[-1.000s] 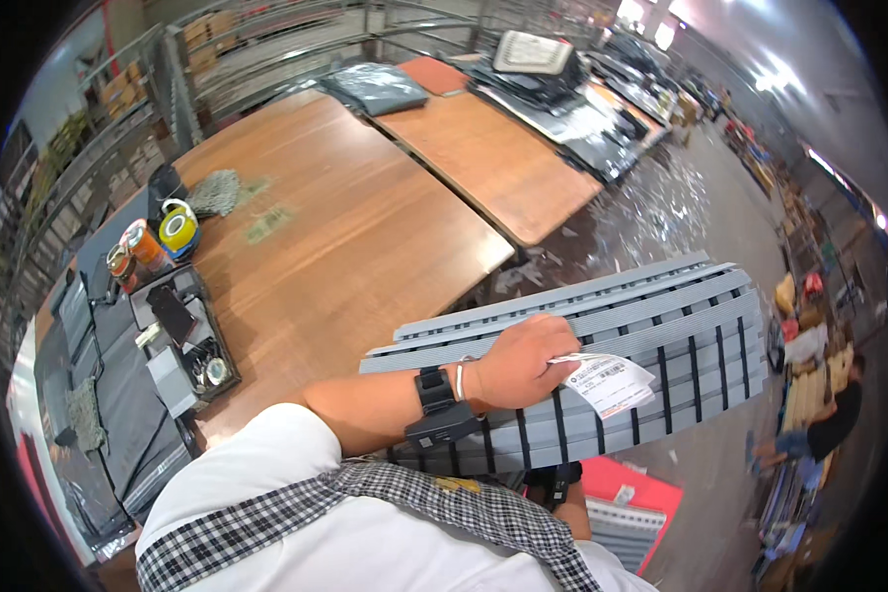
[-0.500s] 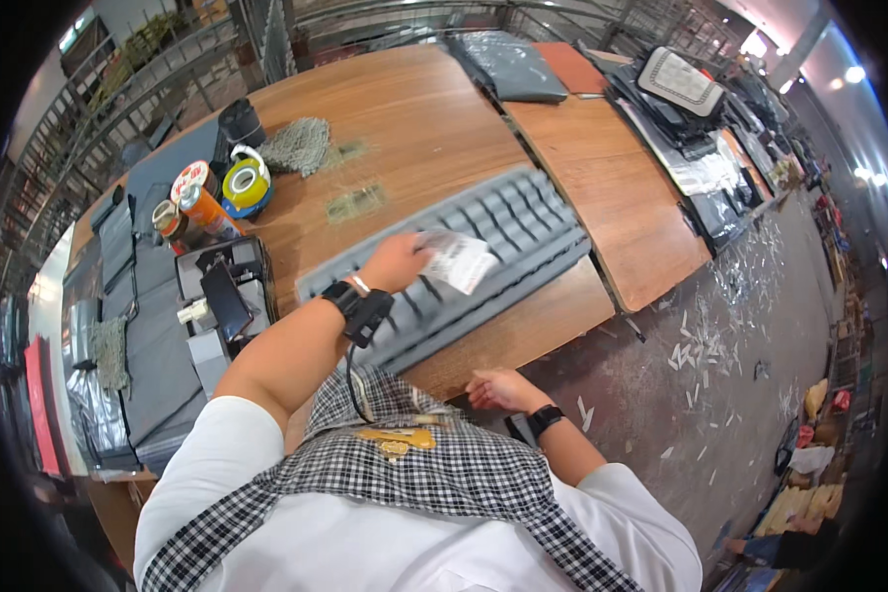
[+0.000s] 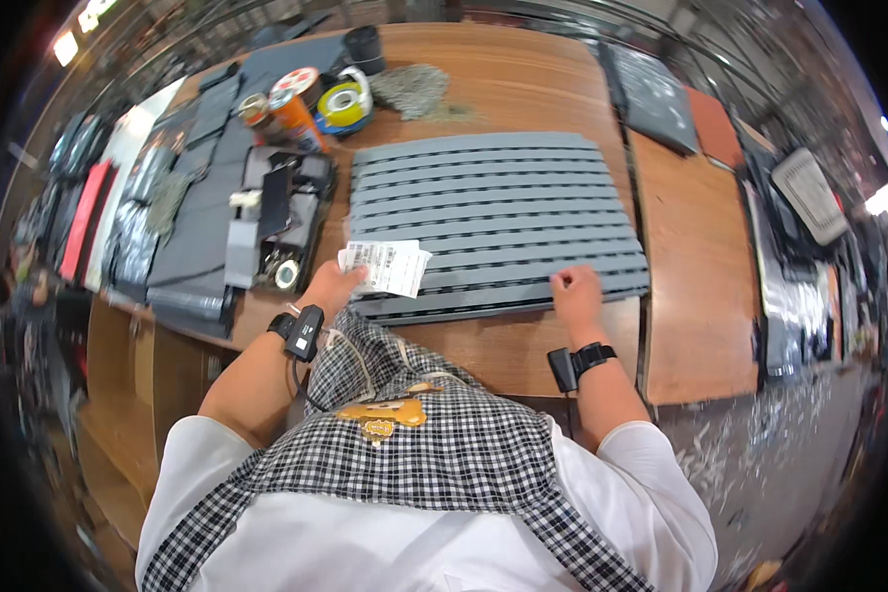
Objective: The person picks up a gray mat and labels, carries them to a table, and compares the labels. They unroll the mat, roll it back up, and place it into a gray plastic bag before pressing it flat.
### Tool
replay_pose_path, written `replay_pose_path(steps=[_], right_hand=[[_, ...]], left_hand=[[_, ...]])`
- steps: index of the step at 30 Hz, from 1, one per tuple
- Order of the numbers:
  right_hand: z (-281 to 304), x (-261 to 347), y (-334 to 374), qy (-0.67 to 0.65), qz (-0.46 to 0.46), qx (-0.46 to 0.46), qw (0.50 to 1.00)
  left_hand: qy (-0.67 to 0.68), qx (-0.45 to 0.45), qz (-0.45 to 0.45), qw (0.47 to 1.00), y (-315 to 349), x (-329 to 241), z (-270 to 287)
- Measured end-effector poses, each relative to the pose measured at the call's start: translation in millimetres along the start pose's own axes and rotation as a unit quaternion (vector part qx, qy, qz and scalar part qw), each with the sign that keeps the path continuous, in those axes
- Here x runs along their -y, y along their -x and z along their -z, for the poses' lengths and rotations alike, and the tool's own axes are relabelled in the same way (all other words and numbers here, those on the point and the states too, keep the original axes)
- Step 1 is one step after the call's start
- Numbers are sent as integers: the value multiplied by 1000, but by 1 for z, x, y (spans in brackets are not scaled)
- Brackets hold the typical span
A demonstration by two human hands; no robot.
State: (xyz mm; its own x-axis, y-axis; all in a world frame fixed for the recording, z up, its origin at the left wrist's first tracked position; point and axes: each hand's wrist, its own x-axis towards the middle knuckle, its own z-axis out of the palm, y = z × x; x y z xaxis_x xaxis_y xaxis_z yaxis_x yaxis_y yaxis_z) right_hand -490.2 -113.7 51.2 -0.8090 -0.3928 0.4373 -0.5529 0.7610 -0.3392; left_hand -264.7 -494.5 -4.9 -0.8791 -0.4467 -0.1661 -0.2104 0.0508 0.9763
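nearest the body, the left hand (image 3: 333, 286) pinches a white paper slip (image 3: 389, 266) between its fingers, holding it over the near left corner of a grey ribbed mat (image 3: 493, 222). the right hand (image 3: 576, 293) rests on the near right edge of the same mat, its fingers curled down onto the ribs and holding nothing. both wrists carry black bands.

the mat lies flat on the wooden table (image 3: 483, 345), its near edge close to the table's front edge, with a bare strip of wood between it and the person. to its right a narrow gap splits this table from a second wooden table (image 3: 696, 296), whose near part is bare.

just left of the mat, close to the left hand, stands a black tray (image 3: 281, 222) crowded with small tools. beyond it lie dark flat sheets (image 3: 207, 197) spread toward the left rim.

farther off, past the mat's far left corner, sit an orange can (image 3: 288, 116), a roll of yellow tape (image 3: 343, 104), a black cup (image 3: 367, 47) and a grey scrubbing pad (image 3: 411, 91). bare wood runs along the mat's far edge. at the far right lies a dark panel (image 3: 653, 97) and an orange sheet (image 3: 715, 128).
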Motion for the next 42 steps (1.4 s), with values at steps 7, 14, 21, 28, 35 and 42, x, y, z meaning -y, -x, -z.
replay_pose_path(steps=[7, 14, 21, 28, 35, 42], right_hand=[[-18, 43, -32, 60, 132, 127, 981], [-72, 109, -16, 28, 213, 198, 956], [-63, 183, 46, -210, 361, 397, 817], [-52, 185, 132, -236, 83, 800, 546], [-36, 123, 213, 32, -100, 827, 552], [-12, 131, 281, 34, -17, 687, 726]], left_hand=[[156, 95, 128, 975, 156, 81, -29], [44, 68, 360, 929, 257, 76, -45], [325, -146, 308, 882, 268, 114, -15], [276, -169, 258, 910, 198, 109, 73], [374, -105, 362, 848, 115, 130, 114], [351, -162, 330, 861, 68, 144, 125]])
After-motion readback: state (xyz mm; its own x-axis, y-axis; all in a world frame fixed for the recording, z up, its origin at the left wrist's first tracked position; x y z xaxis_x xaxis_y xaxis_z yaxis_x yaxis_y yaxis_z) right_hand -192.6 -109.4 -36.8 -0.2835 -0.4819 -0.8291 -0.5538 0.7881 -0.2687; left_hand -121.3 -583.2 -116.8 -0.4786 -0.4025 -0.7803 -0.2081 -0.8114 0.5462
